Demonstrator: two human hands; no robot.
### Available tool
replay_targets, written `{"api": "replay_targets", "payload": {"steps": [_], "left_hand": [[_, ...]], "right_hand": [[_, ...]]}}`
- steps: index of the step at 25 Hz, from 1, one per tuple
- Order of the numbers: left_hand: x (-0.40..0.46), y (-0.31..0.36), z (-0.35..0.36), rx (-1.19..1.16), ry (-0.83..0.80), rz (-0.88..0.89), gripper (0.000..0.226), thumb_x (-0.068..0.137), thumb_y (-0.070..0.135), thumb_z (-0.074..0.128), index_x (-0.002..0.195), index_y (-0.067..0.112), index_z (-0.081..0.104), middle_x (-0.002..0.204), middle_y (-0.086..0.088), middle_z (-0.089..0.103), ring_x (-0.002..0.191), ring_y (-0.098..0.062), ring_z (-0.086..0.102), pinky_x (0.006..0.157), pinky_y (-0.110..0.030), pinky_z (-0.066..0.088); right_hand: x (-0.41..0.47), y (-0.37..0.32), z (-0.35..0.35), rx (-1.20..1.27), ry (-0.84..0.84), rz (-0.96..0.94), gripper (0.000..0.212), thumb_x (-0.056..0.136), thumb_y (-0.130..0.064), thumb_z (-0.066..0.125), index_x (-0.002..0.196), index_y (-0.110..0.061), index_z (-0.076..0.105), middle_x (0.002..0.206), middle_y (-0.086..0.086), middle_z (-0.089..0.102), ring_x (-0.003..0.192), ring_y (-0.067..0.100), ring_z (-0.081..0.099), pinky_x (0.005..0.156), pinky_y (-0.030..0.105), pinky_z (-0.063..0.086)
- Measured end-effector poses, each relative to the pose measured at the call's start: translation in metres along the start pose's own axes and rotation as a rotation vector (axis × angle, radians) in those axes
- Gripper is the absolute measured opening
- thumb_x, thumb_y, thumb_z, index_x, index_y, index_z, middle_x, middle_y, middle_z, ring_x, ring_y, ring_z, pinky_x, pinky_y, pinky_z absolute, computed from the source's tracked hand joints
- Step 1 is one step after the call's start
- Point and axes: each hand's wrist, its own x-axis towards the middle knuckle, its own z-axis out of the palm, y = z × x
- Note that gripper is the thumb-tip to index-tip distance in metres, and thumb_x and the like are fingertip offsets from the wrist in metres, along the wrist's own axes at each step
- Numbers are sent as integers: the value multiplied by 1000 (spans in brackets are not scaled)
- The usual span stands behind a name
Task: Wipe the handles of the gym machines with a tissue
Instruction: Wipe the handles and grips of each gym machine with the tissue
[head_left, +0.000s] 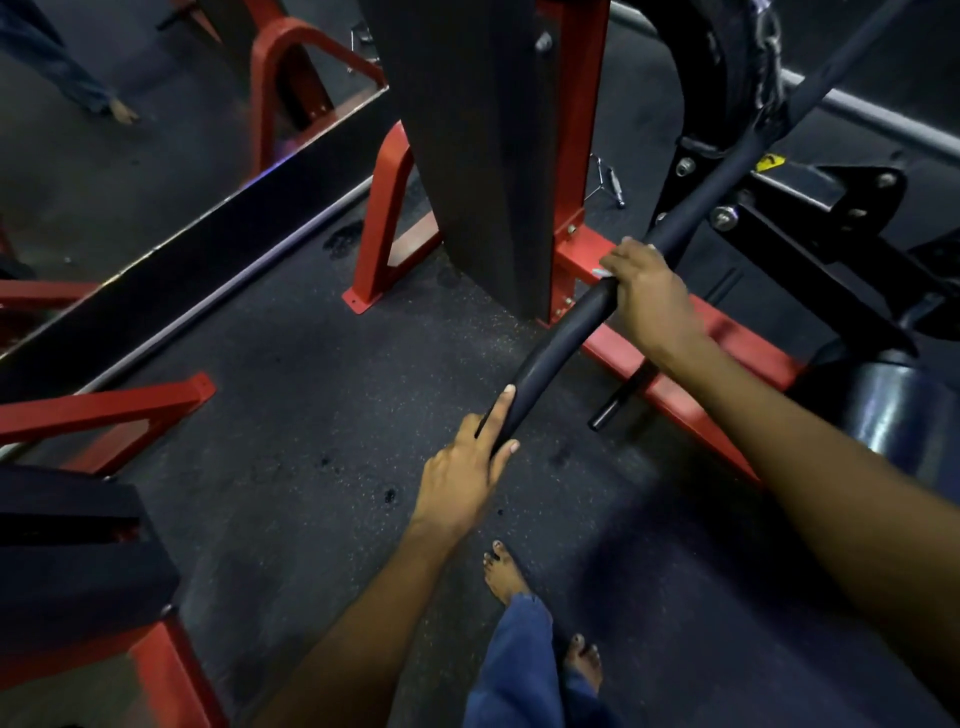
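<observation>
1. Floor (311, 415): dark rubber, speckled.
2. Frame (675, 364): red, bolted to floor, behind bar.
3. Bar (550, 358): black padded handle, slanting from lower left to upper right above floor.
4. Right hand (649, 296): fingers (623, 254) curled over bar at mid-length; tissue (602, 272) only a pale scrap under them.
5. Left hand (467, 478): fingers straight, touching bar's lower end, not grasping.
</observation>
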Motion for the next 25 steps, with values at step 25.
{"api": "replay_targets", "payload": {"steps": [25], "left_hand": [[3,-2,0,-4,-58,-35,67,101,44,35,140,43,-20,116,-6,47,81,-30,62,75,-47,53]], "right_hand": [[-46,-24,0,-77,-121,-723,34,87,-3,41,112,1,63,117,17,62,114,33,56,112,36,26]]}}
